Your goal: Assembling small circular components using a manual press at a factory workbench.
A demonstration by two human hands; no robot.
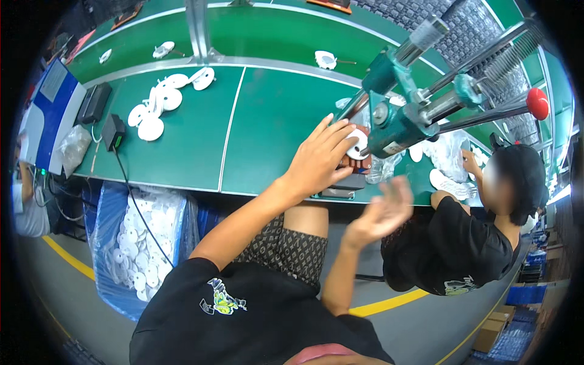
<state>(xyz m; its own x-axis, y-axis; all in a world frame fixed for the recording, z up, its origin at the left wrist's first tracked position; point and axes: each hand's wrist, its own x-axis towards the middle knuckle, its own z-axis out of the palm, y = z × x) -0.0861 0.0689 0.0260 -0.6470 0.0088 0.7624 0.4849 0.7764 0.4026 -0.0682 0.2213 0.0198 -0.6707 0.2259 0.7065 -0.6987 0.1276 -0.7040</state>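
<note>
A white round plastic disc [356, 146] with holes in it sits on the reddish-brown fixture [359, 165] of a green hand press [395, 131]. My left hand [321, 152] holds the disc at its left side, fingers laid over its edge and thumb low against the fixture. The press head comes down close beside the disc; whether they touch I cannot tell. In front of the table edge, my right hand [384, 212] is raised below the press, blurred by motion. Its fingers look apart, with nothing visible in them.
The press lever ends in a red knob [538, 103]. White discs [159, 103] lie on the green table [267, 121] at left. A blue-lined bin [115, 298] of discs stands below. A black cable [131, 185] hangs there. A co-worker [468, 237] sits close at right.
</note>
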